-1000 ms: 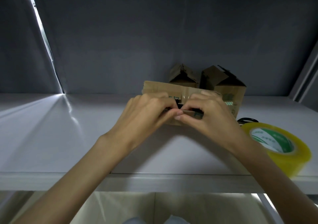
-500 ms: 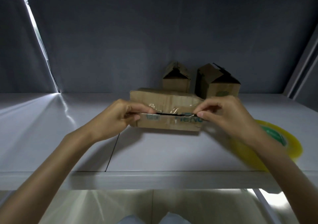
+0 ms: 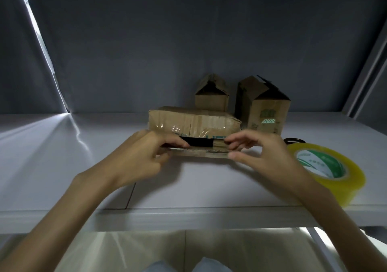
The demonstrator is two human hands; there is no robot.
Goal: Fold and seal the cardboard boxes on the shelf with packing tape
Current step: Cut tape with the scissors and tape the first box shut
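Near edge of white shelf [image 3: 62, 188], both my hands at the flat cardboard box [image 3: 193, 120]. My left hand [image 3: 138, 156] has fingers curled, pinching the box's near flap [image 3: 199, 152] at its left end. My right hand [image 3: 259, 156] pinches the same flap at the right end, thumb under, fingers over. A dark gap shows between flap and box. Right of my hand, near the shelf edge: roll of packing tape [image 3: 328, 167], yellowish, lying flat. Farther back: two upright boxes [image 3: 211, 98] [image 3: 268, 110], flaps unsealed.
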